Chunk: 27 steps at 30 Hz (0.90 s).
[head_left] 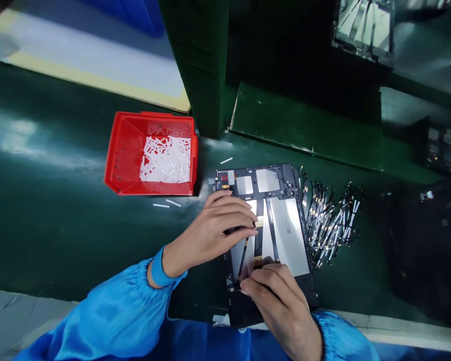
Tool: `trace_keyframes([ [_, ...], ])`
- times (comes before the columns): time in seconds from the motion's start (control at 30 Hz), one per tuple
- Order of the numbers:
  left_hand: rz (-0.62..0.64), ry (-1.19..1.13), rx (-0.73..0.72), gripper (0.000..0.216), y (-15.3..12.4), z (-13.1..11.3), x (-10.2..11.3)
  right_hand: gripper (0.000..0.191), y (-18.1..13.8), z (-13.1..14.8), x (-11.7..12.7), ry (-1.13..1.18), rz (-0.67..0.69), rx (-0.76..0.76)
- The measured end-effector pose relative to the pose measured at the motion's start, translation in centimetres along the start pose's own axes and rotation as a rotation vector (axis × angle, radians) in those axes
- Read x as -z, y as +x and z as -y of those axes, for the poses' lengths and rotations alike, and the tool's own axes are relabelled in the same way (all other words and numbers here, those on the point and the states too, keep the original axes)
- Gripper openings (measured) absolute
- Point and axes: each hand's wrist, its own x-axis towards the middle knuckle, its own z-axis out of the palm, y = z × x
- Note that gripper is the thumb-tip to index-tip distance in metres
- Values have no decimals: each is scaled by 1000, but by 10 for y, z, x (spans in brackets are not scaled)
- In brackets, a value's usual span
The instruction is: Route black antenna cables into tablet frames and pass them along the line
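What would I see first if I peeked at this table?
The bright red bin with white strips in it stands at the left on the dark green table. In the middle lies the opened tablet, with the left hand and the right hand resting fingers on it. A heap of thin dark cables lies just right of it.
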Motion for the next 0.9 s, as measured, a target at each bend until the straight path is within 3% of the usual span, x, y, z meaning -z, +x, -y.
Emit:
trace_keyframes([
  [0.9, -7, 17, 8, 4, -1, 3, -1, 23, 10, 4, 5, -155, -25, 88],
])
